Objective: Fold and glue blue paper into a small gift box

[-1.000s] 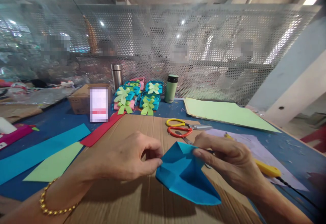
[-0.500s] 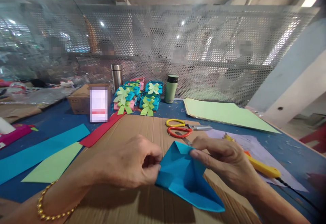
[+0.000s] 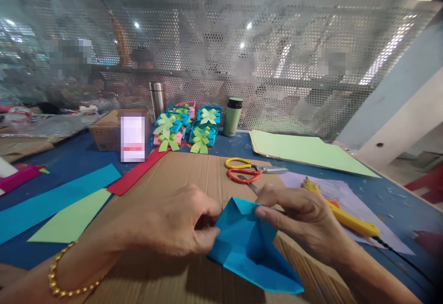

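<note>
A folded piece of blue paper point(image 3: 247, 244), creased into a shallow open shape, is held above the cardboard sheet point(image 3: 194, 170). My left hand point(image 3: 187, 223) pinches its left edge, fingertips curled together. On the upper right edge, my right hand point(image 3: 294, 214) grips the paper between thumb and fingers. Just beyond the right hand lie scissors point(image 3: 244, 171) with one yellow and one red handle loop. A thin metal blade point(image 3: 249, 184) shows beside them, its rear part hidden behind my right hand. To the right, a yellow glue gun point(image 3: 353, 221) with a black cord rests on purple paper point(image 3: 332, 188).
Blue point(image 3: 65, 198), green point(image 3: 72, 216) and red point(image 3: 138, 172) paper strips lie at left. Small paper baskets with green bows point(image 3: 200, 139), a steel flask point(image 3: 157, 98), a green tumbler point(image 3: 232, 118) and a cardboard box point(image 3: 104, 131) stand at the back. Green sheets point(image 3: 304, 152) lie back right.
Both hands keep their hold on the blue paper, which has shifted slightly left and down in view. The background sits a little higher as the camera tilts.
</note>
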Demonstrator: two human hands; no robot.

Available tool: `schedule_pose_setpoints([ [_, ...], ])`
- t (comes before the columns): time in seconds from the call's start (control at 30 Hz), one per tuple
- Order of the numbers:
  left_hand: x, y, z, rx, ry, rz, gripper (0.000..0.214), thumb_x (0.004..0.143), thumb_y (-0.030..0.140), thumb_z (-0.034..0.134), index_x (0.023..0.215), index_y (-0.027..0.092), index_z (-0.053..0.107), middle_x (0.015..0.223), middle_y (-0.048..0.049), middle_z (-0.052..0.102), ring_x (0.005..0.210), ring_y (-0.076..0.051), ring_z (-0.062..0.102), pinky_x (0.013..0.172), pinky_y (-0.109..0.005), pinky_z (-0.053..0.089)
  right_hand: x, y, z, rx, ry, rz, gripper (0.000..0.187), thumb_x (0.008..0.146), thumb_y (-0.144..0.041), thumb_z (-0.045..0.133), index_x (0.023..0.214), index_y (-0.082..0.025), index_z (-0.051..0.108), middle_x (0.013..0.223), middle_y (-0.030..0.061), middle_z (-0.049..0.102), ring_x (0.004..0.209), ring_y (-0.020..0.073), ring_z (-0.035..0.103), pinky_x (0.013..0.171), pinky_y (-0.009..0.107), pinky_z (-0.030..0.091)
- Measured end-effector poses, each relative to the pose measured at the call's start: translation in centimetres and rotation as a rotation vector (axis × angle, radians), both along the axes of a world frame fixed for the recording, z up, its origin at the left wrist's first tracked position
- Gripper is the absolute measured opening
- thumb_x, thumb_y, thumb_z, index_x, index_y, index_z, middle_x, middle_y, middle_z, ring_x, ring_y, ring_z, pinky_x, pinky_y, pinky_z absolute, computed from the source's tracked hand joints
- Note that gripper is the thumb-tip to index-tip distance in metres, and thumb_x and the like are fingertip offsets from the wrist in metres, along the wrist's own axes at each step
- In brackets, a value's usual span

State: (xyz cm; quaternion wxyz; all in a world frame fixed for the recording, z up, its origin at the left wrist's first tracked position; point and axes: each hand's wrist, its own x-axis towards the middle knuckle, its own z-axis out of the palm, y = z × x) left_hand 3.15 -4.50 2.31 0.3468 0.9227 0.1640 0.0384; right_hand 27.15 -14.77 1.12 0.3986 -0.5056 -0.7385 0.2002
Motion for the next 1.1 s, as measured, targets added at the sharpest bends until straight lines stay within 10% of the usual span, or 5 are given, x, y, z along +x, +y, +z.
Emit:
schedule_pose_setpoints([
  [1.1, -0.4, 0.1, 1.1, -0.025, 0.039, 0.091, 0.008, 0.077, 0.016, 0.051, 0.074, 0.019, 0.058, 0.064, 0.0052, 0.055, 0.059, -0.009, 0.048, 0.050, -0.020, 0.034, 0.3, -0.3, 0.7, 0.106, -0.031, -0.006, 0.017, 0.091, -0.029, 0.067, 0.076, -0.022, 0.070, 0.067, -0.0005, 0.063, 0.063, 0.0139, 0.057, 0.060, 0.026, 0.044],
])
